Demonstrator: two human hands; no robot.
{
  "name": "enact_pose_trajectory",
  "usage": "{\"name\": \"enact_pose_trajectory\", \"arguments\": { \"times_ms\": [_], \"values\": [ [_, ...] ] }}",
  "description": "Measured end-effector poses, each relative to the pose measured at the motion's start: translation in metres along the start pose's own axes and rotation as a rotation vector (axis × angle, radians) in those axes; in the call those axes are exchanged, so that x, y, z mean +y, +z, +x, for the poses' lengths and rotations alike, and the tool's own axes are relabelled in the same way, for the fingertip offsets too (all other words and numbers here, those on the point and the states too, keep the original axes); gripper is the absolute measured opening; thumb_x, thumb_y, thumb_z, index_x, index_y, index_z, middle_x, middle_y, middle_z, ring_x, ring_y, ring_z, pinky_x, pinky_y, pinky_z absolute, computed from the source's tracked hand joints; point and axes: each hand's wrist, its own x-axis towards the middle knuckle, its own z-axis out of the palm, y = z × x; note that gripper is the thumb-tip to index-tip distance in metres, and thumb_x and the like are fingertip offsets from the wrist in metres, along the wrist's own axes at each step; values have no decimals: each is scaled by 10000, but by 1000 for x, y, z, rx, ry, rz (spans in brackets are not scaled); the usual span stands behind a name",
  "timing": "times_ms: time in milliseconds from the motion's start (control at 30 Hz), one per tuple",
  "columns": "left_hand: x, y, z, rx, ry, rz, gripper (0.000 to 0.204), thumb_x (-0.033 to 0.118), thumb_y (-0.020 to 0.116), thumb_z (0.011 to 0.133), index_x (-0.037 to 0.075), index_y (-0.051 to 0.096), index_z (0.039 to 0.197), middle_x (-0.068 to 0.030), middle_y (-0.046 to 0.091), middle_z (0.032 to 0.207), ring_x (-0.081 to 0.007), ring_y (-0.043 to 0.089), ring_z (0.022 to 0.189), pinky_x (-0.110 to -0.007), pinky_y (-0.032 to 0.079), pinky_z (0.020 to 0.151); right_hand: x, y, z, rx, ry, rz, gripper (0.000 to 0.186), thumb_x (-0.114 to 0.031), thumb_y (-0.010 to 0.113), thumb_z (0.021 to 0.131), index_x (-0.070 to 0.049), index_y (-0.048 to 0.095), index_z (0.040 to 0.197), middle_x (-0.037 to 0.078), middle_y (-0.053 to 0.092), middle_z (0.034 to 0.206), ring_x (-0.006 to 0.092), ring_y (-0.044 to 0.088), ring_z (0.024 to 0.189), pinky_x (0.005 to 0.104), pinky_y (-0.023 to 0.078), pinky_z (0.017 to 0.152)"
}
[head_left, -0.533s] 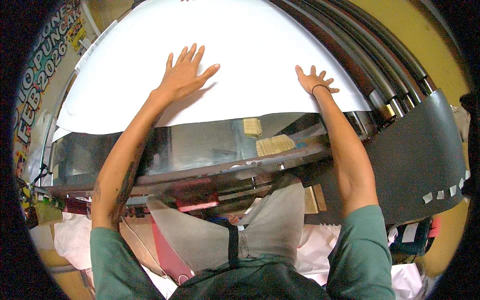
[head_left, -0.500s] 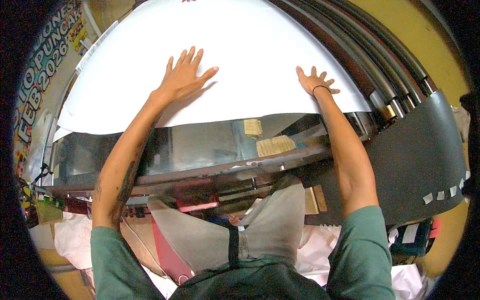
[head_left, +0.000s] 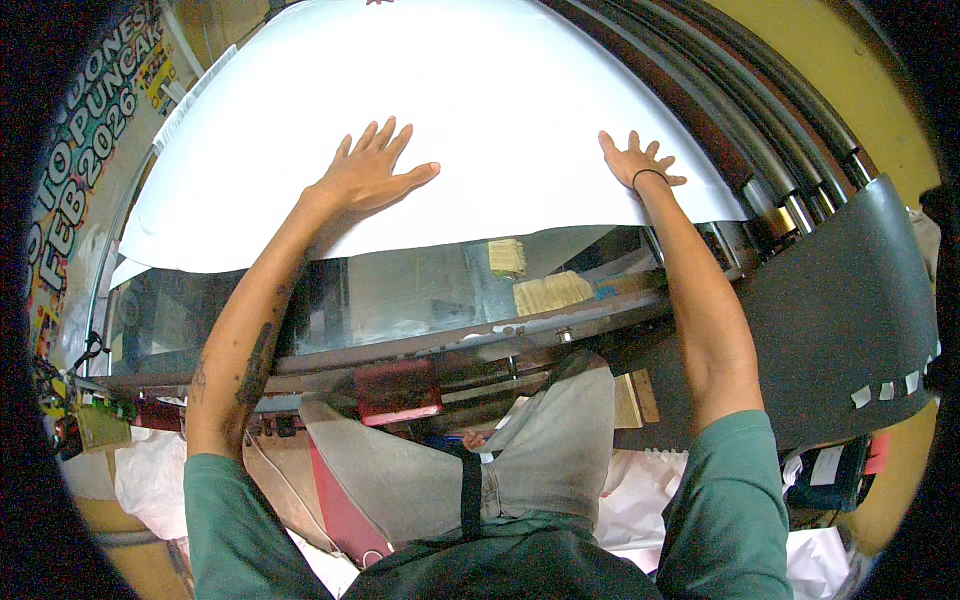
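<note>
Lying beneath my left hand [head_left: 365, 183] and right hand [head_left: 640, 163], fingers [head_left: 414, 177] splayed and empty, the sheet [head_left: 510, 120] extends forward; my right hand is nearer the rollers [head_left: 780, 170].

Sheet [head_left: 500, 150]: white, red mark
Sleeves [head_left: 235, 520]: dark green
Trousers [head_left: 385, 480]: grey
Wristband [head_left: 650, 171]: black
Rollers [head_left: 822, 122]: black, silver-ended
Side panel [head_left: 810, 320]: charcoal, white patches

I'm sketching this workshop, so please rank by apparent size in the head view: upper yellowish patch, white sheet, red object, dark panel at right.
1. White sheet
2. Dark panel at right
3. Red object
4. Upper yellowish patch
</note>
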Motion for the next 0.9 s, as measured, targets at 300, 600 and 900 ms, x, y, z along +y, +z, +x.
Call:
{"name": "enact_pose_trajectory", "arguments": {
  "times_ms": [300,600,900],
  "values": [
    [7,-6,-4,-89,0,67,1004,818,286,902,100,177,1594,-207,93,1652,-379,47,1533,-550,44,1232,6,0,4,-3,3,0,986,-859,295,826,-261,189,1603,165,63,1670,496,13,1504,783,-27,1102],
    [4,-1,-1,-46,36,7,1148,920,268,785,97,222,1585,-204,143,1644,-386,79,1526,-588,84,1225,10,-1,9,-15,4,13,986,-857,293,828,-258,184,1604,162,54,1671,492,6,1505,782,-31,1100],
    [9,-4,-2,-108,40,78,1019,819,277,898,84,156,1595,-206,89,1653,-388,57,1530,-565,60,1229,14,-6,6,-24,9,-1,979,-854,289,826,-265,193,1602,151,56,1673,486,11,1507,779,-23,1105]
  ]
}}
